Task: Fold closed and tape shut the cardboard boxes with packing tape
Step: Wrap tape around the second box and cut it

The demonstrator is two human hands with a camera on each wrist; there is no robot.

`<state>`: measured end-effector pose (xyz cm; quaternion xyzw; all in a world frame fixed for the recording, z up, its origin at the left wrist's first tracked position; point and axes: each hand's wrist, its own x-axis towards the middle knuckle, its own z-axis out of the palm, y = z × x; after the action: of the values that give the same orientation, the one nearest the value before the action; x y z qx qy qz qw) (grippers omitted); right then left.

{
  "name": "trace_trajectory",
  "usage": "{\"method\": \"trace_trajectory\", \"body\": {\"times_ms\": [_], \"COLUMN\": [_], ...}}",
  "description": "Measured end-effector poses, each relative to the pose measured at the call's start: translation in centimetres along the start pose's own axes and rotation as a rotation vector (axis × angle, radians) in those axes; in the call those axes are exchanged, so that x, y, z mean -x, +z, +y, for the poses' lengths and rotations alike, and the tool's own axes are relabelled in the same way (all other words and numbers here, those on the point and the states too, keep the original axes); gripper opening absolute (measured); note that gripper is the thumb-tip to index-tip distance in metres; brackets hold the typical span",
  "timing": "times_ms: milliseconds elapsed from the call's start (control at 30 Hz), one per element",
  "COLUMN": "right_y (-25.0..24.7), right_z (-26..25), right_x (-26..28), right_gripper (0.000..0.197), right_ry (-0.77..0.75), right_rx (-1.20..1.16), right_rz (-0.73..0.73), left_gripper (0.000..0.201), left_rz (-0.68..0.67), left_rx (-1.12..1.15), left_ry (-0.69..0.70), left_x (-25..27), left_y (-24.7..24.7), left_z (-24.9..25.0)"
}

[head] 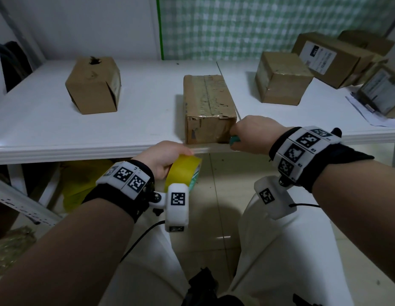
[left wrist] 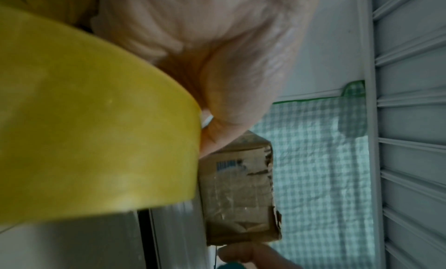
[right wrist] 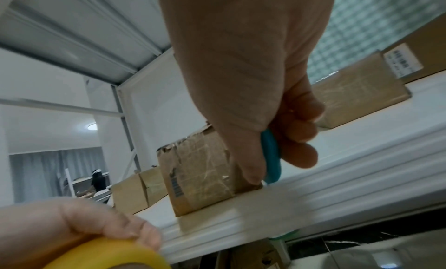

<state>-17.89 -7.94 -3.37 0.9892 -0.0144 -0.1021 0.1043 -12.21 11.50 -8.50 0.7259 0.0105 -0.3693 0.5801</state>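
- Gripping a teal-handled tool (right wrist: 271, 154), the right hand (head: 254, 134) touches the near right corner of the taped cardboard box (head: 208, 107) at the white table's (head: 59, 129) front edge.
- The left hand (head: 162, 157) clasps the yellow tape roll (head: 183, 171) just below that edge, apart from the box.

left grip (head: 163, 157) curled, right grip (head: 251, 134) clenched

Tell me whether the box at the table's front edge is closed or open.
Closed. The box has its top flaps down flat with glossy tape along the seam and over the near end, though the cardboard is torn at that edge.
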Motion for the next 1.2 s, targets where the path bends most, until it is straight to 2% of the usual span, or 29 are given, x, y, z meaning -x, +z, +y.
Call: {"method": "trace_trajectory", "body": {"times_ms": [67, 133, 200, 300, 367, 400, 500, 567, 667, 800, 967, 1200], "right_y": [0.6, 1.3, 1.8, 1.8, 1.4, 1.3, 1.2, 1.8, 2.6, 3.6, 5.0, 6.4], "right_z": [0.8, 1.6, 2.4, 2.8, 2.4, 2.0, 1.1, 0.6, 0.3, 0.2, -0.3, -0.6], "right_x": [0.1, 0.0, -0.2, -0.4, -0.5, -0.6, -1.4, -2.2, -3.4, -4.3, -5.1, -5.4], "right_gripper": [0.026, 0.033, 0.039, 0.032, 0.017, 0.025, 0.065, 0.078, 0.085, 0.078, 0.078, 0.094], "right_ry": [0.060, 0.141, 0.214, 0.282, 0.299, 0.305, 0.284, 0.259, 0.265, 0.268, 0.273, 0.220], "right_rx": [-0.090, -0.199, -0.294, -0.576, -0.797, -0.874, -0.982, -0.896, -0.872, -0.920, -1.000, -0.942], "right_rz": [-0.001, 0.008, 0.041, 0.253, 0.399, 0.437, 0.442, 0.426, 0.453, 0.505, 0.550, 0.621], "left_gripper": [0.014, 0.008, 0.005, 0.003, 0.016, 0.022, 0.030, 0.030, 0.036, 0.056, 0.053, 0.053], "left_rz": [0.053, 0.139, 0.275, 0.481, 0.599, 0.664, 0.790, 0.792, 0.718, 0.573, 0.448, 0.392], "left_rx": [-0.037, -0.025, -0.015, -0.142, -0.282, -0.368, -0.620, -0.759, -0.859, -0.815, -0.740, -0.723], "left_ry": [-0.001, 0.037, 0.176, 0.428, 0.532, 0.569, 0.692, 0.724, 0.679, 0.562, 0.486, 0.446], "left_x": [0.4, 0.9, 1.3, 1.9, 2.1, 2.1, 1.6, 0.7, -1.0, -2.4, -3.4, -3.7], "left_y": [-0.6, -1.5, -2.5, -3.5, -3.9, -4.0, -3.4, -2.6, -1.5, -0.7, -0.9, -1.0], "left_z": [0.0, 0.4, 1.2, 2.9, 4.2, 4.8, 6.7, 7.3, 7.3, 7.1, 7.5, 7.8]}}
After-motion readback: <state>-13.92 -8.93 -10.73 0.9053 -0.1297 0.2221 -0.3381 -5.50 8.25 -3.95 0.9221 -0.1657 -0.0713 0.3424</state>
